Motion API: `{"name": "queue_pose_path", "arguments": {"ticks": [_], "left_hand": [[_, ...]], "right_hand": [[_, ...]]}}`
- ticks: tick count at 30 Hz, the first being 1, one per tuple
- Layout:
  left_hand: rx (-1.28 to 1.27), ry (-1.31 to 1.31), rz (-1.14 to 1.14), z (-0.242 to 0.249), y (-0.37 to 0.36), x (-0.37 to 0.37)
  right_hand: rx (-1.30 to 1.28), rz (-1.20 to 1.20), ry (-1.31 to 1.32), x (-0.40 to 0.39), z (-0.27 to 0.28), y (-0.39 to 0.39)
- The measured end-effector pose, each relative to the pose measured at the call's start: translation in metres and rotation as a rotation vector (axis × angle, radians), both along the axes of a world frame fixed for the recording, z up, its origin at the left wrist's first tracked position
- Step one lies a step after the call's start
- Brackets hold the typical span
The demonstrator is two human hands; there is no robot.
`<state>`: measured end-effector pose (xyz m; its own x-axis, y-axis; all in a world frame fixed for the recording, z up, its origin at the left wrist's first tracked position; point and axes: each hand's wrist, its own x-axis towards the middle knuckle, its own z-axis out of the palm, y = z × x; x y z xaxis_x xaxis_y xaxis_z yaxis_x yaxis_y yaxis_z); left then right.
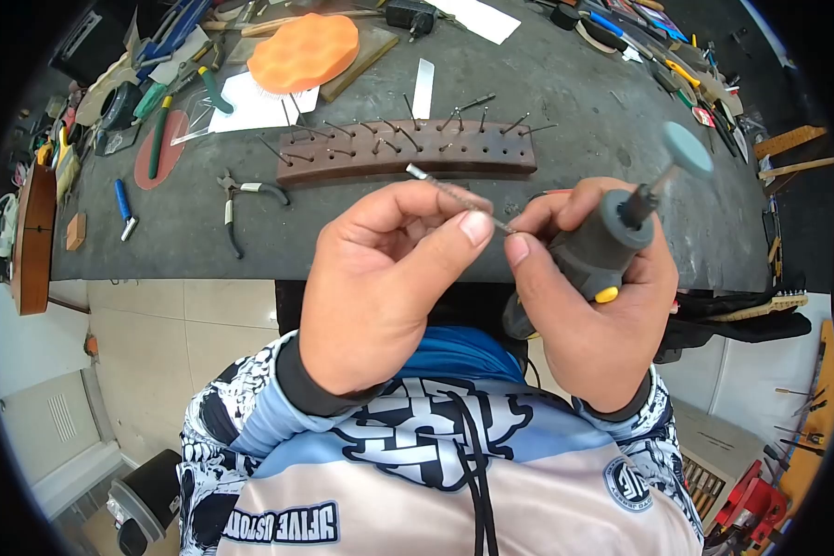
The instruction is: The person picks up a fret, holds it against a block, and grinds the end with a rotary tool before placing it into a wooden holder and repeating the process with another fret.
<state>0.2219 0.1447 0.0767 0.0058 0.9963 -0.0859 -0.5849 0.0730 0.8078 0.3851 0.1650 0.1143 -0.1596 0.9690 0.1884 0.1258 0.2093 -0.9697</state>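
My left hand (380, 269) is closed, pinching a thin grey metal rod (447, 190) between thumb and fingers. The rod slants from a bright upper-left tip down towards my right hand (602, 287). That hand is wrapped round a dark grey rotary tool (591, 243) with a yellow button, and its thumb and fingertip meet at the rod's lower end. A pale blue-green disc (687, 150) is mounted on the tool's upper end. Just beyond my hands lies a dark wooden block (408, 165) with rows of holes and several thin metal bits standing in it.
On the grey workbench (565, 83) lie pliers (232, 199), an orange sponge (303, 54), a white strip (423, 88) and a blue-handled tool (122, 199). Tools crowd the upper right edge. A wooden piece (32, 239) stands at the far left edge.
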Motion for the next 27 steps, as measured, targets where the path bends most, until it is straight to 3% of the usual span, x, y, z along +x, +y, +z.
{"name": "queue_pose_path", "arguments": {"ticks": [2,3,6,9,14,17,19,23,27], "left_hand": [[0.101,0.051,-0.033,-0.006,-0.005,-0.006],[0.101,0.348,0.022,0.001,-0.006,-0.012],[0.510,1.021,0.216,-0.007,-0.005,-0.038],[0.613,1.162,0.125,0.001,0.000,-0.045],[0.602,1.182,0.107,0.008,0.005,-0.037],[0.570,1.097,-0.025,0.010,0.007,-0.033],[0.689,1.126,-0.085,0.007,0.010,-0.028],[0.839,1.330,-0.091,0.005,0.014,-0.022],[0.885,1.354,-0.070,0.000,0.013,-0.017]], "right_hand": [[-0.082,0.035,-0.078,0.007,0.003,0.003],[-0.083,0.032,-0.082,0.012,0.003,0.006],[0.080,0.147,-0.244,0.022,-0.004,0.011],[0.009,0.127,-0.224,0.021,-0.009,0.011],[0.056,0.134,-0.256,0.028,-0.011,0.007],[0.087,0.152,-0.303,0.028,-0.011,0.008],[0.093,0.167,-0.320,0.029,-0.013,0.009],[0.031,0.163,-0.317,0.033,-0.013,0.008],[0.050,0.206,-0.420,0.038,-0.013,0.007]]}}
